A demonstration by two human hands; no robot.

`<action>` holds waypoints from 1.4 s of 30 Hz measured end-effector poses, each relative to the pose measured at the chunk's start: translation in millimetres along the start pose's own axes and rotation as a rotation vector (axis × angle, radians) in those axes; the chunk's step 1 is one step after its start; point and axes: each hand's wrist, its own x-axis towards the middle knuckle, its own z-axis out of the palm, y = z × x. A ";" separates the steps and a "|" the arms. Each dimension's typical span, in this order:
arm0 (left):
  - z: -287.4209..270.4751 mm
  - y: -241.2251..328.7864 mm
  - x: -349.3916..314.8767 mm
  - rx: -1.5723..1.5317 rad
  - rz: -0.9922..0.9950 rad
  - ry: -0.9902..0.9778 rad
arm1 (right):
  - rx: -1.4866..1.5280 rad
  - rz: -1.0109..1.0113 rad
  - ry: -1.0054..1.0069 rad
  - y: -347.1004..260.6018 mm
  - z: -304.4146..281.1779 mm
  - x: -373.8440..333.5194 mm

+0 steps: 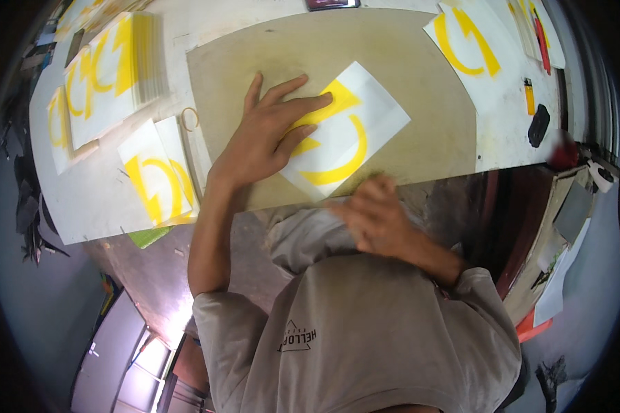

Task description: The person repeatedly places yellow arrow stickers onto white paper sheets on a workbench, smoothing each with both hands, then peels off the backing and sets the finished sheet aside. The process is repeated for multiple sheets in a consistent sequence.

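A white sheet [380,103] with a bold yellow curved mark lies turned at an angle on a brown board [420,62]. My left hand [272,127] rests on the left part of this sheet, its fingers spread, the index finger and thumb over the yellow. Just below the sheet's lower corner, at the board's near edge, my right hand [375,215] is smeared by motion. Its fingers look partly bent, and whether they hold anything cannot be made out.
Stacks of yellow-marked sheets [107,72] stand at the far left, with more sheets [160,175] nearer. A rubber band [189,120] lies beside the board. On the right are another marked sheet [455,41], a red pen [543,45], a yellow lighter [529,96] and a black object [539,126].
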 end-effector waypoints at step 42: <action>44.1 37.3 -61.4 0.452 -0.271 0.304 | -0.205 0.443 0.442 47.7 -48.3 -36.4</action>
